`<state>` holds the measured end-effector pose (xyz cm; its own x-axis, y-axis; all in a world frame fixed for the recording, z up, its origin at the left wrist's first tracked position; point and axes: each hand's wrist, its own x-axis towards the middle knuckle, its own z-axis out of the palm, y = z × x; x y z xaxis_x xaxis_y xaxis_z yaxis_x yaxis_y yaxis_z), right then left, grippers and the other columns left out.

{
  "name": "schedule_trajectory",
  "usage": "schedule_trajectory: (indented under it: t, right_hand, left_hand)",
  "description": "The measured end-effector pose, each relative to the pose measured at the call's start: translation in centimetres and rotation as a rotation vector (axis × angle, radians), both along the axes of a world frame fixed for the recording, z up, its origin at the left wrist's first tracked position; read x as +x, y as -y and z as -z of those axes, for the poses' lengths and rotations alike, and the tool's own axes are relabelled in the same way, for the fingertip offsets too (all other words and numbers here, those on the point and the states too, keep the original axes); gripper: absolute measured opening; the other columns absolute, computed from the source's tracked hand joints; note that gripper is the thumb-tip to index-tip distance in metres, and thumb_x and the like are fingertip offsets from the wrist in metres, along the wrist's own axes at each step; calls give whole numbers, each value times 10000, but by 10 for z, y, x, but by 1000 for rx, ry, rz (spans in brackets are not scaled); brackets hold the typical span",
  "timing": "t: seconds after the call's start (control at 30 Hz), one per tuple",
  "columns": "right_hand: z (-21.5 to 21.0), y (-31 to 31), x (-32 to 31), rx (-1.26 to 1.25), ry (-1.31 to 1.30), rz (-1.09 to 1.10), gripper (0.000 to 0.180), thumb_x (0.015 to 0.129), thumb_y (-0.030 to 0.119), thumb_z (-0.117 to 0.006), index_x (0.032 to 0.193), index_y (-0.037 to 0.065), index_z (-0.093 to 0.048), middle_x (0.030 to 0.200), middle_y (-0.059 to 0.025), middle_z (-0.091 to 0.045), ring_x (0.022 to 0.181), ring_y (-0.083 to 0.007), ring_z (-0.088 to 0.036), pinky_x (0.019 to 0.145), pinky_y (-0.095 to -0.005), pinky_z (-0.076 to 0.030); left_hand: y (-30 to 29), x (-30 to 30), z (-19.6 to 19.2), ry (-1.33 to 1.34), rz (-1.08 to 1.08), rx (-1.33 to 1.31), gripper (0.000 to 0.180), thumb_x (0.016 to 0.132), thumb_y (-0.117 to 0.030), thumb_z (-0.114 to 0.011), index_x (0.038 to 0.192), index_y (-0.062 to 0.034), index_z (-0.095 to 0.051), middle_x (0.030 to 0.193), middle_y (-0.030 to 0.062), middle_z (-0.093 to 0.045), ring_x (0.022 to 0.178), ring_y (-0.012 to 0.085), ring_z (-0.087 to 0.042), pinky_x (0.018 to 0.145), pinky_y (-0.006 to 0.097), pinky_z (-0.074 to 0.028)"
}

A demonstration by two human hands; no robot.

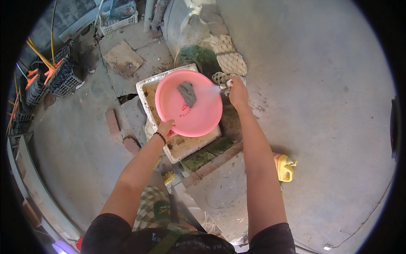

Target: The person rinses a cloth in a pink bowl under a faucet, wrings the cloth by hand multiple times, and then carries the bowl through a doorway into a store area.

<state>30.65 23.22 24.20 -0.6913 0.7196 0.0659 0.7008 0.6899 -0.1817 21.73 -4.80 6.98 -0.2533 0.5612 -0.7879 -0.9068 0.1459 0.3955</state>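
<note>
Fingers of your left hand point(165, 127) are curled over the lower left rim of the pink basin point(188, 103), closed on it, with a dark band around the wrist. Fingers of your right hand point(237, 94) are wrapped around a tap point(224, 86) at the basin's upper right edge; you cannot see clearly how tight the grip is, but the hand is closed on it. From the tap a thin spray of water goes to the left, into the basin.

Inside the basin a grey cloth point(187, 93) lies a little above the centre, with its long axis running almost up and down in the frame. It lies up and to the right from your left fingers and to the left from your right fingers; the right hand looks a little nearer to it.

The basin rests on a white tray point(186, 148) with dirty water in it, in the middle of the frame. A yellow bottle point(285, 167) lies on the concrete at the right, beside your right forearm. Black crates point(63, 76) stand in the upper left.
</note>
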Motion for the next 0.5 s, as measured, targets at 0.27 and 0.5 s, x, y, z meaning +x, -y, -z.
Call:
schedule_trajectory:
  t: [0.27,0.5]
  right_hand:
    - [-5,-1,-1,-11,35,-8,398,756,-60,-551,1128,84,-546,1133,-117,-587,1081,-314,-550,878,-402,-456]
    - [-8,0,-1,-33,43,-6,408,789,-63,-486,1160,102,-533,1176,-117,-575,1055,-327,-562,860,-403,-458]
  left_hand:
    - [6,4,12,48,37,66,441,767,-25,-511,1198,-56,-421,1004,78,-550,888,212,-615,788,394,-568]
    - [14,4,21,69,52,75,380,768,-40,-545,1136,-22,-455,957,83,-563,844,224,-631,752,398,-585]
